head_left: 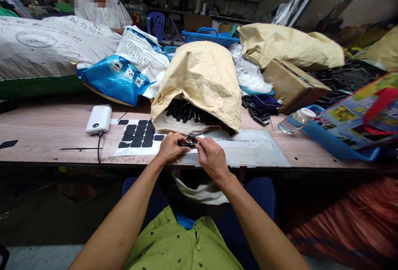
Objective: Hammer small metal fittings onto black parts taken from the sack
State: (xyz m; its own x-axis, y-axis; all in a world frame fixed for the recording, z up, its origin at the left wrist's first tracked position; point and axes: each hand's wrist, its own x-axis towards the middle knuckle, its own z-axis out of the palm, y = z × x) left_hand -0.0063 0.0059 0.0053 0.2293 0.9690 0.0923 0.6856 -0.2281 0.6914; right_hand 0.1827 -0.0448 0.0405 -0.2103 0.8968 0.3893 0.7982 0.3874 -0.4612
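My left hand (170,148) pinches a small glossy black piece (185,144) with a rounded dark knob at its top; its exact kind is too small to make out. From the other side, the thumb and fingertips of my right hand (214,159) close on the same piece. Both hands are just above the table's front edge. Directly behind them a tan paper sack (202,71) lies with its mouth toward me, and several black elongated parts (189,113) show inside. Beside my left hand is a white sheet (149,150) of black rounded-square stickers (137,138).
A white power bank (98,120) with a cable stands at left. A grey plate (258,147) lies at right, near a clear bottle (297,120) and a blue tray (342,143). Stuffed sacks (52,46) line the back; a person (99,17) is behind them.
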